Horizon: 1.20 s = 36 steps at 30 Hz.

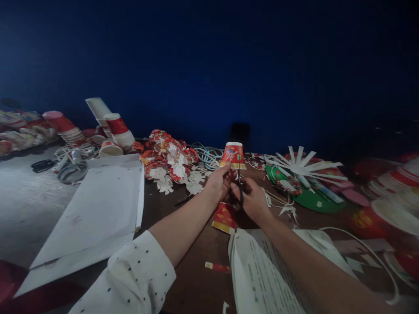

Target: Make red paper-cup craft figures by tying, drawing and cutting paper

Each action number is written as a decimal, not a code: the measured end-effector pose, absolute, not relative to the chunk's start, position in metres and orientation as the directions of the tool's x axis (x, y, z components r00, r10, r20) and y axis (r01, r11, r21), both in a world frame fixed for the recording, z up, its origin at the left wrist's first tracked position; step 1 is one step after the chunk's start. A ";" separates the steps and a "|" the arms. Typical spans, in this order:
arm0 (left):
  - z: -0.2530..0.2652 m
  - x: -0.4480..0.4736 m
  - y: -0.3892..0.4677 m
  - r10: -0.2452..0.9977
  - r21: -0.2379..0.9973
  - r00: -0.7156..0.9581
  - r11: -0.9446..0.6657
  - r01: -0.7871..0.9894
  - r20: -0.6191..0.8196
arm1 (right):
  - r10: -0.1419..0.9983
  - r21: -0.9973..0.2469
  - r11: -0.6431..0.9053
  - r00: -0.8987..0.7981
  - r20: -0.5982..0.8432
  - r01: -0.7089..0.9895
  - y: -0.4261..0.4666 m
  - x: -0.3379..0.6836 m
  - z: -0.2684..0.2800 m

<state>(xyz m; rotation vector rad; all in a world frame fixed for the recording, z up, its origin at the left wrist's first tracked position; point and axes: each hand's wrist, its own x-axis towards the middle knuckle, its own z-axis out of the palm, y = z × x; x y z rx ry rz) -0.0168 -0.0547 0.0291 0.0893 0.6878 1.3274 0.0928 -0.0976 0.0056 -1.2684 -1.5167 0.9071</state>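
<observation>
A red paper cup (233, 153) with a printed picture is held bottom up by my left hand (218, 182), its thumb against the cup's lower edge. My right hand (251, 199) is closed around the dark handles of a pair of scissors (241, 192). The blades point upward at the cup's lower right edge, beside the yellow rim band. Below my hands a cut red and gold piece of cup (224, 217) lies on the brown table. A narrow red strip (217, 267) is nearer to me.
Cut red and white paper pieces (173, 159) are heaped left of my hands. A white board (101, 205) and stacked cups (119, 131) are farther left. At right, a cup cut into white strips (297, 165) rests over a green disc (322, 204). An open book (262, 270) lies in front.
</observation>
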 end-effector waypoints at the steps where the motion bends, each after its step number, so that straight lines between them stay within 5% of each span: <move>1: 0.027 -0.017 -0.054 0.917 0.446 0.082 0.265 -0.855 -0.390 | 0.981 -0.936 0.194 -0.033 0.193 0.294 -0.098 0.093 0.006; 36: 0.025 -0.012 -0.060 0.920 0.505 0.154 0.331 -0.797 -0.361 | 0.977 -0.938 0.199 0.024 0.214 0.285 -0.101 0.089 0.007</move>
